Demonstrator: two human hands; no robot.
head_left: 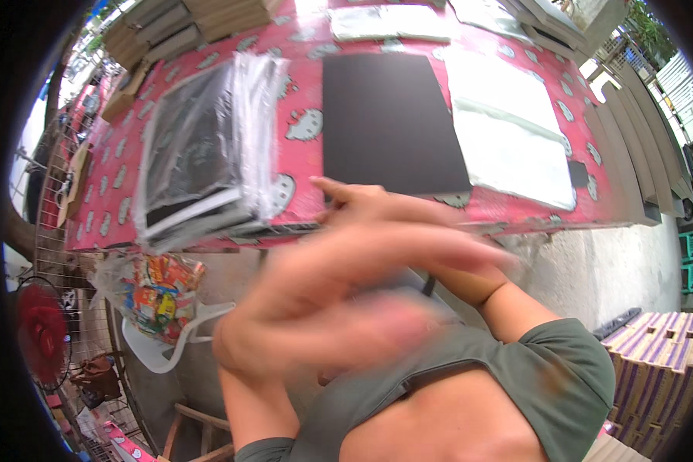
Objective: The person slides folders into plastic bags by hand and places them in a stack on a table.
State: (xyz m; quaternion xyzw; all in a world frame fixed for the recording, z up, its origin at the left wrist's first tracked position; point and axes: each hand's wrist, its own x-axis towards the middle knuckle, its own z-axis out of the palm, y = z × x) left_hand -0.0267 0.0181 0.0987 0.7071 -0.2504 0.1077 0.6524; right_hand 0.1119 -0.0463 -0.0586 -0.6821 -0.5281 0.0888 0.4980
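Observation:
My left hand [308, 281] is raised close in front of me, blurred by motion, its fingers stretched out and thumb apart, with nothing seen in it. Behind it, my right hand [358, 199] reaches across to the left with a finger extended at the near edge of the table. Part of that hand is hidden by the left one. Just beyond lies a flat black sheet or board [389, 123]. To its left is a stack of clear plastic bags [200, 146] with dark sheets inside. White plastic-wrapped packs [508, 131] lie to its right.
A pink patterned cloth [304, 165] covers the table. Grey-brown boards are stacked at the back left [169, 31], and more lean at the right [631, 138]. Below stand a white plastic chair [158, 350] with a bag of colourful packets, a red fan [42, 331] and bundled slats [662, 377].

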